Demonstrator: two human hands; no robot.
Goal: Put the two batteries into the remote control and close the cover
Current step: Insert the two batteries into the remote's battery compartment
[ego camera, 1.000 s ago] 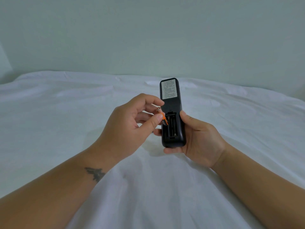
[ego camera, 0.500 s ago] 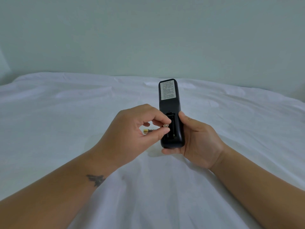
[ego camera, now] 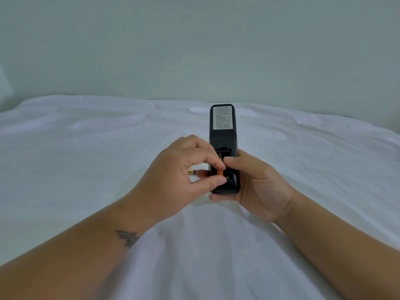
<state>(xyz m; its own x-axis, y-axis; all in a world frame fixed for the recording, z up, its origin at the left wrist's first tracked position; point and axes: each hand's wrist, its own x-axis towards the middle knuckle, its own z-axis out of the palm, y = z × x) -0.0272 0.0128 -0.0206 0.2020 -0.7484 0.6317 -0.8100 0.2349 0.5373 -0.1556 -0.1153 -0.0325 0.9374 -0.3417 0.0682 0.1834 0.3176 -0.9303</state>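
A black remote control (ego camera: 223,137) is held back side up above the bed, its battery compartment uncovered and a white label near its far end. My right hand (ego camera: 257,182) grips its lower part, thumb laid across the compartment. My left hand (ego camera: 184,178) pinches an orange battery (ego camera: 220,172) with thumb and index finger; the battery lies in the left slot of the compartment. A second battery (ego camera: 192,171), gold and dark, lies on the sheet just left of the remote, partly hidden behind my left hand. No cover is in view.
A white, lightly wrinkled bedsheet (ego camera: 86,159) fills the whole lower view. A pale plain wall (ego camera: 194,50) rises behind the bed's far edge.
My left hand has brought the orange battery from a tilted hold at the compartment's edge down into the left slot. My right thumb has slid over the compartment. The second battery came into view.
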